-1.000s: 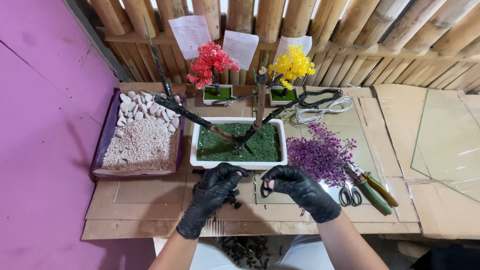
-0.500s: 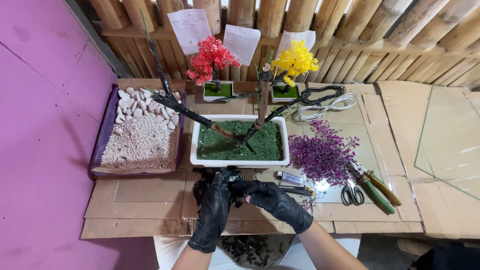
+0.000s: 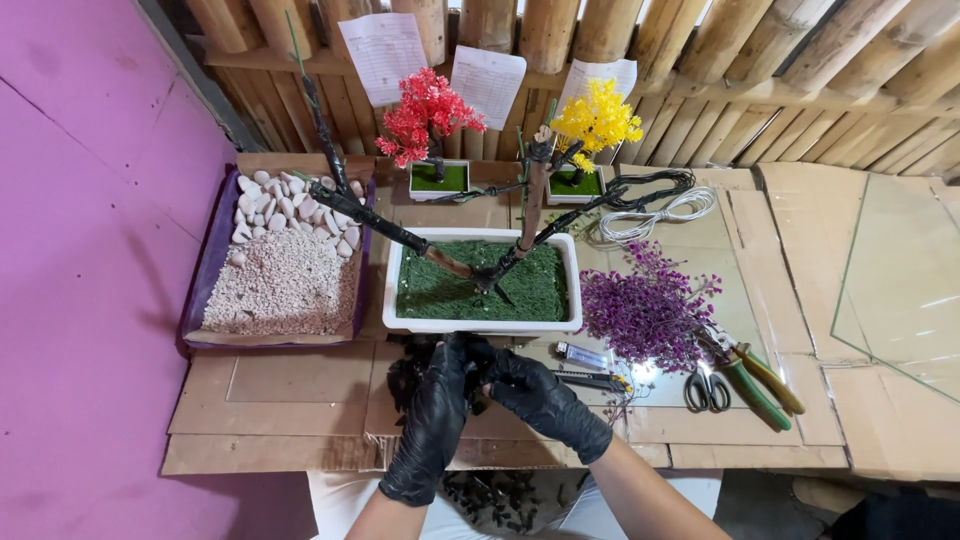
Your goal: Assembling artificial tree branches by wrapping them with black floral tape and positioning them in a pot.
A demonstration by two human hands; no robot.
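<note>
Both my hands wear black gloves and meet just in front of a white rectangular planter (image 3: pixel 480 325). My left hand (image 3: pixel 438 405) and my right hand (image 3: pixel 535 398) have their fingertips closed together on a small black piece, above a heap of black bits (image 3: pixel 405 375). What the piece is cannot be made out. The planter holds green moss (image 3: pixel 450 295) and a bare dark tree (image 3: pixel 530 200) with branches spreading left and right. A pile of purple foliage (image 3: pixel 645 315) lies to the right of the planter.
A purple tray (image 3: pixel 195 310) of gravel and white pebbles stands at the left. Small red (image 3: pixel 428 110) and yellow (image 3: pixel 597 115) trees stand at the back. Wire coils (image 3: pixel 660 205), scissors (image 3: pixel 707 390), green-handled pliers (image 3: pixel 760 385), a small cutter (image 3: pixel 585 378) and a glass pane (image 3: pixel 900 290) lie to the right.
My hands were apart a second ago; they have come together over the black bits in front of the planter, and the right hand has shifted left.
</note>
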